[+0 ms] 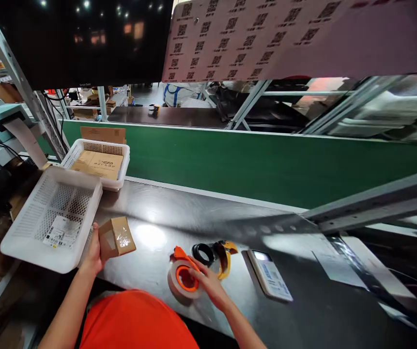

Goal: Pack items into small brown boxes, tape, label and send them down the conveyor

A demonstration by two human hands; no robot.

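Observation:
My left hand (92, 254) grips a small brown cardboard box (117, 237) by its left side, just above the steel table. Shiny clear tape shows on one face of the box. My right hand (210, 285) has its fingers closed around an orange tape dispenser (184, 277) that carries a wide roll of tape. Just beyond that hand lie a black ring (203, 253) and a yellow tape dispenser (225, 259). Whether the orange dispenser rests on the table or is lifted, I cannot tell.
A white plastic basket (54, 218) with a printed label (63, 231) in it stands at left. Behind it, another basket (126, 162) holds flat cardboard. A phone-like device (270, 276) lies at right. A green panel (211, 160) runs along the back; a metal post (378, 198) slants at right.

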